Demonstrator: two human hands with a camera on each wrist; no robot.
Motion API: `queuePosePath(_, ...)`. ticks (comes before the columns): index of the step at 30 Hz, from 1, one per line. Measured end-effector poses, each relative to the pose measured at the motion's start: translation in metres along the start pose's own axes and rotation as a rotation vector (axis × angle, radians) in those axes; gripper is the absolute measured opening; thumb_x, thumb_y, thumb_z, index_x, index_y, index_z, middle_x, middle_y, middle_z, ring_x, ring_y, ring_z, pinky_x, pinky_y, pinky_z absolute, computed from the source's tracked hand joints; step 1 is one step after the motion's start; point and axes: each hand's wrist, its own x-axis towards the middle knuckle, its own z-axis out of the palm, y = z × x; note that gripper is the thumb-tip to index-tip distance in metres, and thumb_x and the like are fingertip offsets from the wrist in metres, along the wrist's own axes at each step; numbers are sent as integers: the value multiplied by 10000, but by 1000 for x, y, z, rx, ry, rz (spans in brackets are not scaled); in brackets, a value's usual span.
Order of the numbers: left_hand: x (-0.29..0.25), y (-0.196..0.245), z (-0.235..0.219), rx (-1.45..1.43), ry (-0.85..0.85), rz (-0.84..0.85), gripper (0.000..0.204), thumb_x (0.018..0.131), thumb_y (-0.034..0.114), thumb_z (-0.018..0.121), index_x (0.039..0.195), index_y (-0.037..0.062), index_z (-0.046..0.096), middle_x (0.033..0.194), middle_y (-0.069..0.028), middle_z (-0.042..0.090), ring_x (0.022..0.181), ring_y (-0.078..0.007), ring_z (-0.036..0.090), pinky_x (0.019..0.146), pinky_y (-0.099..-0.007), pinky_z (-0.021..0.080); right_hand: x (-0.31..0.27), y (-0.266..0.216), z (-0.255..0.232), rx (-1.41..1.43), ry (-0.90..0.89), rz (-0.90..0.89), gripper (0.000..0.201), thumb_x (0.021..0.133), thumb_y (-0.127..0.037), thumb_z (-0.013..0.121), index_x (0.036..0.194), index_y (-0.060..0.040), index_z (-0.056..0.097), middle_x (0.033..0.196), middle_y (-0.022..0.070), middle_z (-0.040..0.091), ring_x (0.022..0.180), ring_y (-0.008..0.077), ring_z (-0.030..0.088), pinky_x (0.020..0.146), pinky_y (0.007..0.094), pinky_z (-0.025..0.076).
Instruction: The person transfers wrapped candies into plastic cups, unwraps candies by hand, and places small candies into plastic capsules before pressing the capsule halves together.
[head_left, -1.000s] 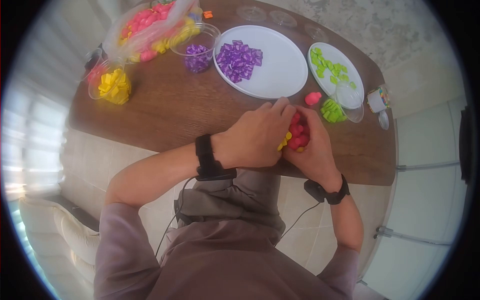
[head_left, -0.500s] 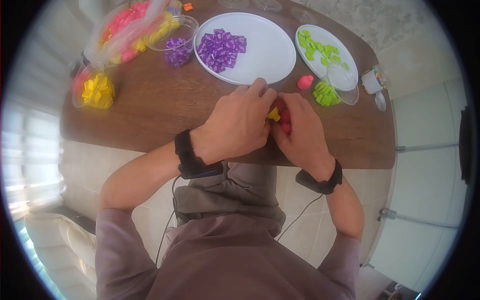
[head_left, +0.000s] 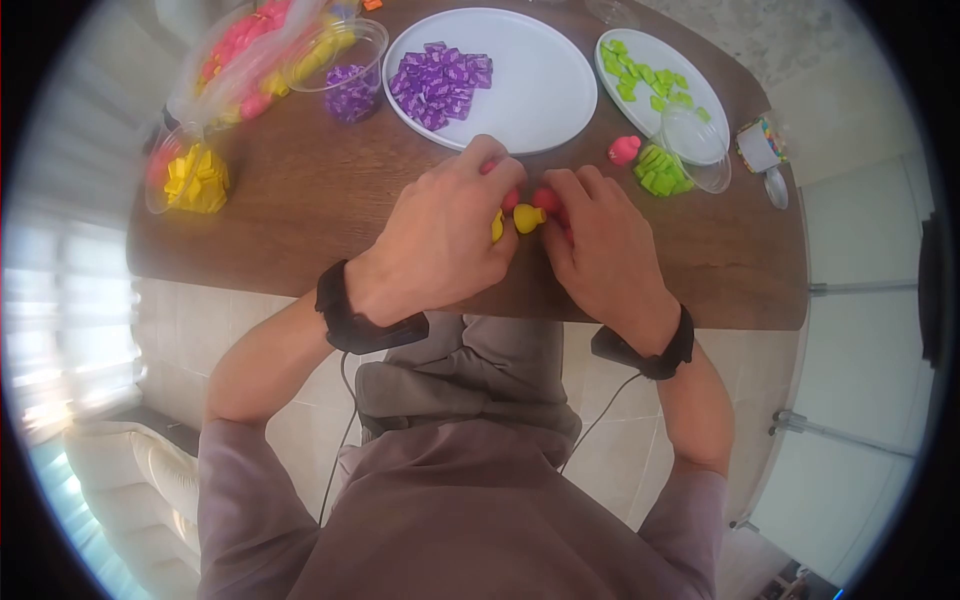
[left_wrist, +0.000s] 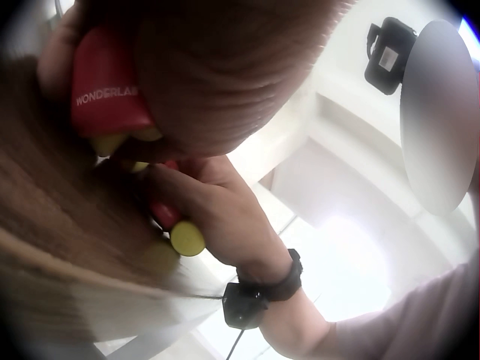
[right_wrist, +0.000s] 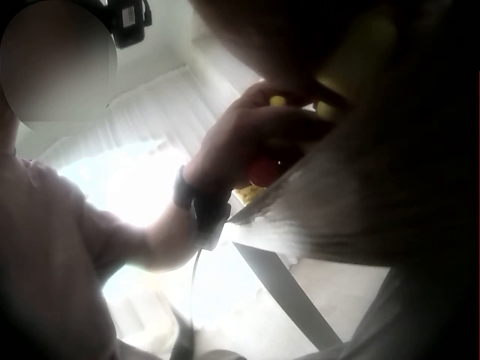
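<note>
Small red bottles with yellow ends are gathered in both hands close over the table's near edge. My left hand (head_left: 435, 235) curls round some of them. One red bottle (left_wrist: 109, 82), lettered WONDERLAB, shows in its fingers in the left wrist view. My right hand (head_left: 610, 245) grips others, and a yellow cap (head_left: 528, 218) points out between the hands. From the left wrist view, a round yellow bottle end (left_wrist: 187, 238) sticks out below the right hand's fingers. Most of the bottles are hidden by the fingers. A lone pink bottle (head_left: 623, 150) is on the table beyond the right hand.
A white plate (head_left: 545, 80) bears purple sachets (head_left: 440, 85); a second plate (head_left: 640, 100) bears green pieces. Tubs of yellow pieces (head_left: 197, 180), purple sachets (head_left: 352, 95) and green pieces (head_left: 660, 172) stand about. A plastic bag (head_left: 245, 60) of pink and yellow bottles lies back left.
The hands, earlier close together round the red bottles, have drawn slightly apart. A yellow cap now shows in the gap between them. The head view has shifted a little.
</note>
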Motion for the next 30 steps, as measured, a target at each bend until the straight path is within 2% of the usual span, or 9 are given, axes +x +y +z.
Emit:
queuePosePath(9, -8, -7, -11, 44, -29, 56, 509, 769, 111, 771, 1235, 44, 578, 1240, -154, 557, 981, -406, 648, 812, -454, 550, 4, 11, 4, 158, 72, 29, 237, 894, -110, 646, 1109, -71, 553, 958, 158, 573, 889, 372, 614, 715, 478, 521)
queuePosePath(14, -19, -8, -22, -8, -21, -39, 557, 740, 49, 764, 1264, 34, 575, 1270, -141, 547, 892, -298, 641, 785, -379, 542, 1, 16, 2, 162, 154, 57, 240, 878, -79, 661, 1095, -68, 562, 939, 161, 565, 862, 374, 607, 723, 483, 497)
queuePosePath(19, -30, -12, -36, -15, 49, -61, 502, 726, 24, 739, 1209, 22, 605, 1272, -129, 547, 840, -226, 609, 767, -334, 522, 0, 14, -1, 128, 135, 56, 229, 873, -73, 667, 1085, -73, 579, 930, 158, 560, 837, 376, 603, 705, 476, 492)
queuePosePath(21, -33, -13, -54, 42, 117, -94, 476, 722, 18, 732, 1184, 18, 618, 1272, -129, 549, 836, -213, 605, 766, -329, 517, 5, 12, 0, 159, 138, 15, 226, 874, -69, 669, 1084, -74, 586, 932, 157, 562, 833, 376, 604, 700, 475, 492)
queuePosePath(23, -24, -10, -79, 118, 316, -26, 368, 747, 76, 726, 1092, -15, 639, 1180, -164, 591, 867, -333, 647, 745, -390, 541, 4, 10, -1, 162, 133, 56, 234, 876, -64, 677, 1094, -73, 591, 943, 150, 564, 828, 372, 607, 697, 470, 492)
queuePosePath(24, -16, -17, -100, 149, 327, -36, 368, 747, 76, 726, 1092, -15, 639, 1180, -164, 591, 867, -333, 647, 745, -390, 541, 6, 8, -1, 185, 142, 32, 234, 876, -64, 677, 1094, -73, 591, 943, 150, 564, 828, 372, 607, 697, 470, 492)
queuePosePath(26, 6, -34, -143, 542, 451, 172, 361, 803, 152, 750, 1107, -14, 651, 1170, -131, 608, 846, -165, 619, 698, -317, 523, 4, 8, -1, 192, 105, 97, 238, 881, -65, 685, 1101, -73, 595, 952, 143, 565, 829, 366, 612, 700, 463, 492)
queuePosePath(28, 23, -28, -167, 393, 486, 14, 382, 838, 186, 755, 1118, -67, 695, 968, -240, 723, 904, -301, 695, 812, -354, 546, 4, 7, -1, 188, 102, 75, 235, 884, -68, 686, 1100, -72, 594, 950, 143, 563, 827, 363, 613, 699, 460, 492)
queuePosePath(30, 48, -47, -212, 545, 468, -162, 420, 850, 204, 756, 1171, -45, 651, 1028, -210, 701, 878, -296, 675, 782, -326, 538, 5, 8, -1, 179, 108, 57, 232, 886, -71, 688, 1099, -70, 594, 947, 143, 562, 826, 360, 613, 699, 456, 493)
